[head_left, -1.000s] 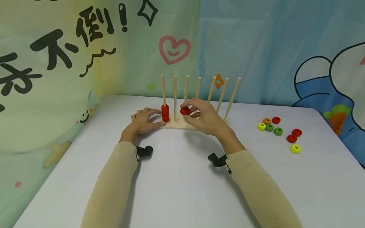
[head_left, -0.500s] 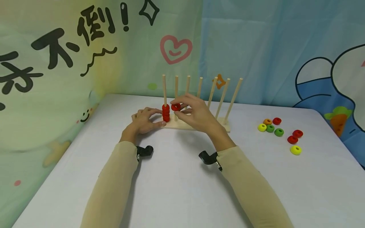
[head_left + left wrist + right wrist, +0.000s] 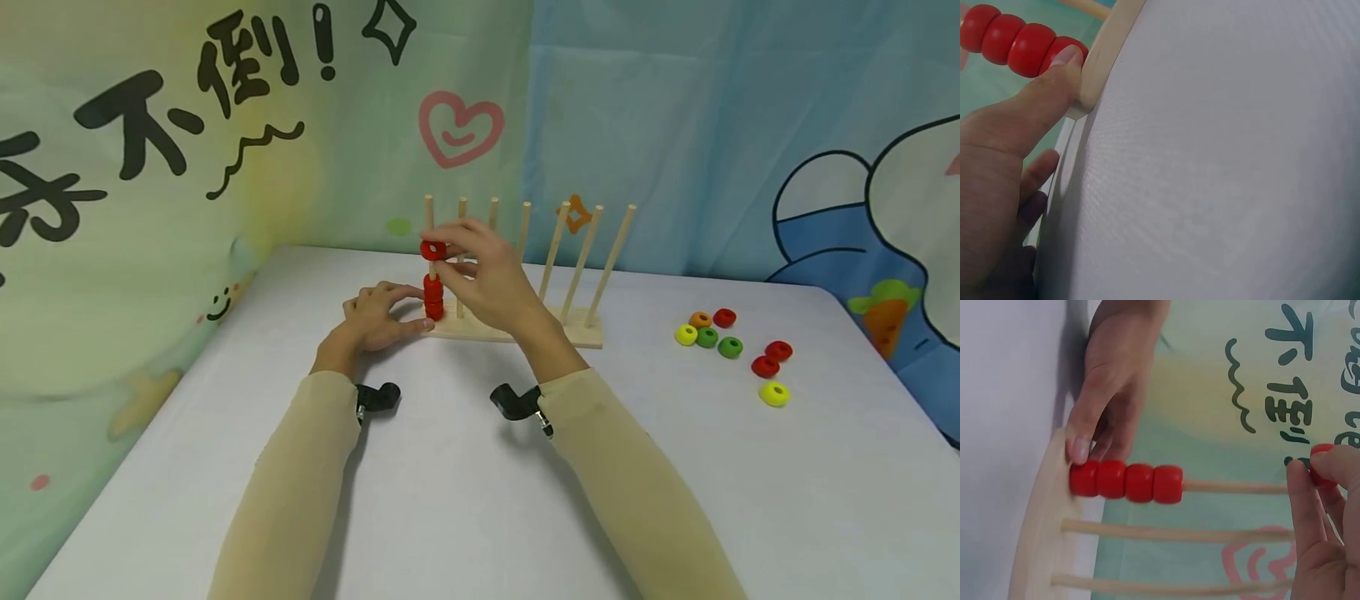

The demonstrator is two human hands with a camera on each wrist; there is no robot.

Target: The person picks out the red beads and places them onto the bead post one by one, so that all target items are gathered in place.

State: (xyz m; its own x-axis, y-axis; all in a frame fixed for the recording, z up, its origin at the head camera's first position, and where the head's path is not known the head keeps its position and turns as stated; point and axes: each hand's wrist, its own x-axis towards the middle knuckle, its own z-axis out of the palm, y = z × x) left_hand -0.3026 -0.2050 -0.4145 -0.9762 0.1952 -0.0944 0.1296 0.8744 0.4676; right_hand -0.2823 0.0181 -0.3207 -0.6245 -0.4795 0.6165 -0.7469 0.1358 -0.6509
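Note:
A wooden peg rack [image 3: 480, 333] with several upright pegs stands near the back of the table. Its leftmost peg carries a stack of several red beads [image 3: 1125, 481]. My left hand [image 3: 378, 318] holds the left end of the rack's base, thumb [image 3: 1060, 72] against the lowest bead and fingers behind. My right hand [image 3: 483, 271] pinches another red bead [image 3: 432, 250] between thumb and fingers, above the stack. In the head view, this bead overlaps the upper part of the leftmost peg, its hole facing me.
Loose beads lie on the white table [image 3: 450, 500] to the right: an orange bead [image 3: 701, 320], a yellow bead [image 3: 775, 394], a green bead [image 3: 731, 347], a red bead [image 3: 766, 367] and others. A printed cloth [image 3: 637, 125] hangs behind the table.
My right hand has carried the red bead leftward and up, from around the third peg to the leftmost one. My left hand has stayed at the rack's end.

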